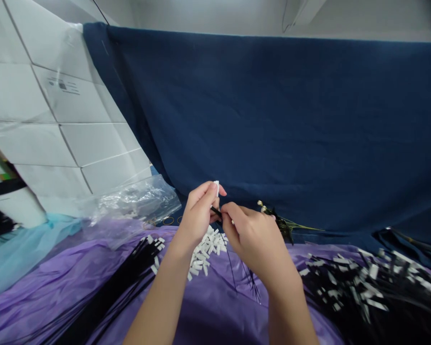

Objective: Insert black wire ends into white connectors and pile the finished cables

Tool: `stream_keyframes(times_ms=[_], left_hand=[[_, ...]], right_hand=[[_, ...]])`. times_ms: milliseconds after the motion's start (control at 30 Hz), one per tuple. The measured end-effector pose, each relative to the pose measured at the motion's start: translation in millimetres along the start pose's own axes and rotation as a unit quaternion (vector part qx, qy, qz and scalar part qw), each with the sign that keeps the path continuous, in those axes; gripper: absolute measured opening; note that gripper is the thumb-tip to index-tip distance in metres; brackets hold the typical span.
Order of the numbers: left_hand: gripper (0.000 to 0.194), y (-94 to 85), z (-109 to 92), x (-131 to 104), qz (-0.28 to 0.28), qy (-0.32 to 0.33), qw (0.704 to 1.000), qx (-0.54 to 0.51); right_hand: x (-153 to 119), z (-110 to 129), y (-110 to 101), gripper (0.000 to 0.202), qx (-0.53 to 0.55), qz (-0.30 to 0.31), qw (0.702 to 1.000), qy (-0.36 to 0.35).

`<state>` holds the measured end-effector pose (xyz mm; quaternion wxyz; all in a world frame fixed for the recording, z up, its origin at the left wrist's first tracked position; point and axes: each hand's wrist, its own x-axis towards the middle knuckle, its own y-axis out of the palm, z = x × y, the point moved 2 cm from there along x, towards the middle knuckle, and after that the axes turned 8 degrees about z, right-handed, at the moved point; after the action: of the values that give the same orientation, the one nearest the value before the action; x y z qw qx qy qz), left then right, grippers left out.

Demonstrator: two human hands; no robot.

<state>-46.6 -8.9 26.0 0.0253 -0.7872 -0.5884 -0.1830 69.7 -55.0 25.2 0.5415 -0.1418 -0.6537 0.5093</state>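
Observation:
In the middle of the head view, my left hand pinches a small white piece upright between thumb and finger. My right hand is closed on thin black strands, whose upper ends reach toward my left fingers. The lower ends of dark strands hang below my right hand. Beneath my hands a pile of small white pieces lies on the purple cloth. Just behind my right hand are small pale buds with green stems.
Black strands with white tips lie in a bundle at left and a larger heap at right. A clear plastic bag sits behind, beside stacked white boxes. A dark blue cloth hangs across the back.

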Motion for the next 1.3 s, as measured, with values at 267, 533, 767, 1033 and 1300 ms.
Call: stream_keyframes(times_ms=[267,533,767,1033,1300], left_hand=[[0.030,2.0,-3.0,-4.3,0.024,-0.012,0.999,0.030],[0.032,4.7,-7.9,-8.7,0.047,-0.024,0.996,0.071],[0.034,0.9,-7.7,-6.9,0.058,-0.021,0.995,0.078],[0.032,-10.5,-8.0,-1.7,0.050,-0.015,0.997,0.060],[0.032,-13.1,-3.2,3.3,0.059,-0.037,0.996,0.052]], right_hand=[[-4.2,-4.8,-5.7,0.012,0.128,0.073,0.989,0.004],[-3.4,-10.4,-9.0,0.013,0.223,0.067,0.972,0.004],[0.4,-11.4,-3.1,0.013,0.272,0.028,0.962,0.012],[0.4,-38.6,12.2,0.014,0.723,0.122,0.679,0.036],[11.2,-60.3,20.0,0.020,0.814,-0.124,0.550,0.143]])
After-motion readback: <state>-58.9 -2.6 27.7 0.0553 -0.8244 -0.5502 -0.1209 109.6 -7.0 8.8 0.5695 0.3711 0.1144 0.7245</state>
